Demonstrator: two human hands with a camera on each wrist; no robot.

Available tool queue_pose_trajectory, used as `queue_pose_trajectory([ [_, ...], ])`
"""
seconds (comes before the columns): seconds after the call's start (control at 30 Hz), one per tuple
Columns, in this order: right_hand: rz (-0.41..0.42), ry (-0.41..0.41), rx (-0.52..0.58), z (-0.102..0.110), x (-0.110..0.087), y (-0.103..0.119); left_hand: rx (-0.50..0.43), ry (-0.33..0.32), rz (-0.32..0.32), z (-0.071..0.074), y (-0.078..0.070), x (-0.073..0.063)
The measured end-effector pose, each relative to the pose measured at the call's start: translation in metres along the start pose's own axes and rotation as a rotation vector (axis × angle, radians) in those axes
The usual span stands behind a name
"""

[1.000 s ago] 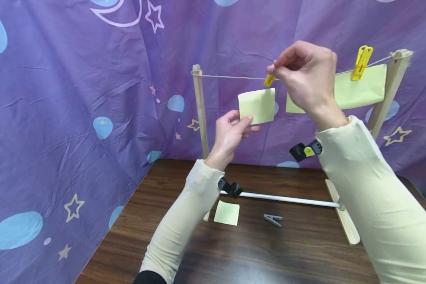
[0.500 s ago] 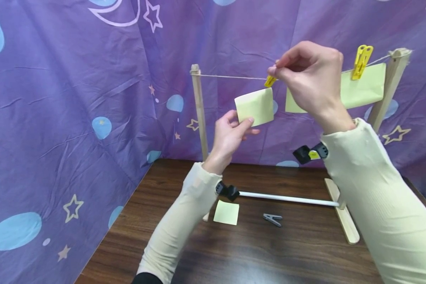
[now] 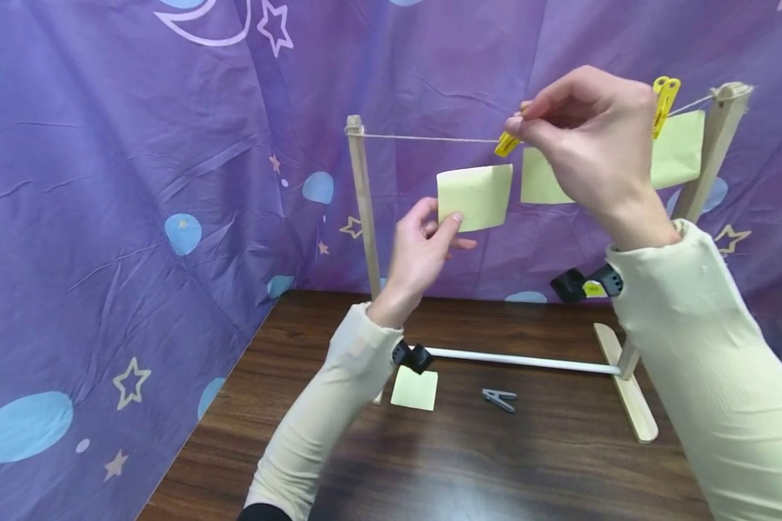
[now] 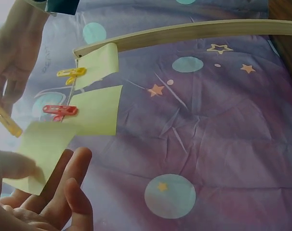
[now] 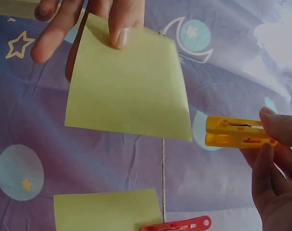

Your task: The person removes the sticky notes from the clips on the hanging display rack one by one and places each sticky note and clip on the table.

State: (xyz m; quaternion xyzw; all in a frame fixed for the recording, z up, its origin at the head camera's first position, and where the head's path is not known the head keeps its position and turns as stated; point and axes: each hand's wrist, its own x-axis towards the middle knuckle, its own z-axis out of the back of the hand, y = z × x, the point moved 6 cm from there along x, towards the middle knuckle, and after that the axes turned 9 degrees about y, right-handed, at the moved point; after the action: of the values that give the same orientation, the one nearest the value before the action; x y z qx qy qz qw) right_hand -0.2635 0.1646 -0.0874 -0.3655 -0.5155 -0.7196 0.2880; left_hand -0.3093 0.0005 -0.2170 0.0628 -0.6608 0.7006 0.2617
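My left hand (image 3: pixel 417 250) pinches a pale yellow sticky note (image 3: pixel 477 197) at its lower left corner, thumb in front and fingers behind. The note is below the string (image 3: pixel 423 137) in the head view, its top edge nearly level. With thumb and fingertips my right hand (image 3: pixel 602 141) pinches a yellow clothespin (image 5: pixel 232 132) at its handle end. The pin's tip points toward the note, apart from it in the right wrist view. Two other notes hang on the string: one under a red clothespin (image 4: pixel 60 110), the other under a second yellow clothespin (image 4: pixel 71 72).
The string runs between two wooden posts (image 3: pixel 363 202), with a white rod (image 3: pixel 521 359) joining their feet. On the brown table (image 3: pixel 495 463) lie another sticky note (image 3: pixel 414 389) and a grey clothespin (image 3: pixel 499 399). Behind hangs a purple patterned cloth (image 3: pixel 137 289).
My right hand has shifted a little to the right with the yellow clothespin. The note in my left hand tilted, then turned back to nearly level.
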Motion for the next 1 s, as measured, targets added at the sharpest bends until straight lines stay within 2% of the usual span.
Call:
queue_pose_trajectory([
  [0.13, -0.019, -0.011, 0.032, 0.004, -0.002, 0.005, 0.019, -0.001, -0.023, 0.0, -0.004, -0.002],
  [0.33, -0.024, -0.026, 0.113, 0.01, -0.006, 0.01, 0.01, -0.003, -0.019, 0.0, -0.007, -0.004],
  [0.43, -0.016, -0.035, 0.174, 0.012, -0.008, 0.01, 0.008, -0.006, -0.019, 0.0, -0.008, -0.005],
  [0.67, 0.027, -0.054, 0.204, 0.022, -0.015, 0.005, 0.0, -0.007, -0.036, 0.0, -0.009, -0.005],
  [0.9, -0.024, -0.08, 0.354, 0.03, -0.023, -0.003, 0.026, 0.005, -0.09, 0.001, -0.01, -0.008],
  [1.0, -0.033, -0.089, 0.377, 0.033, -0.027, -0.006, 0.039, 0.014, -0.116, 0.001, -0.011, -0.009],
])
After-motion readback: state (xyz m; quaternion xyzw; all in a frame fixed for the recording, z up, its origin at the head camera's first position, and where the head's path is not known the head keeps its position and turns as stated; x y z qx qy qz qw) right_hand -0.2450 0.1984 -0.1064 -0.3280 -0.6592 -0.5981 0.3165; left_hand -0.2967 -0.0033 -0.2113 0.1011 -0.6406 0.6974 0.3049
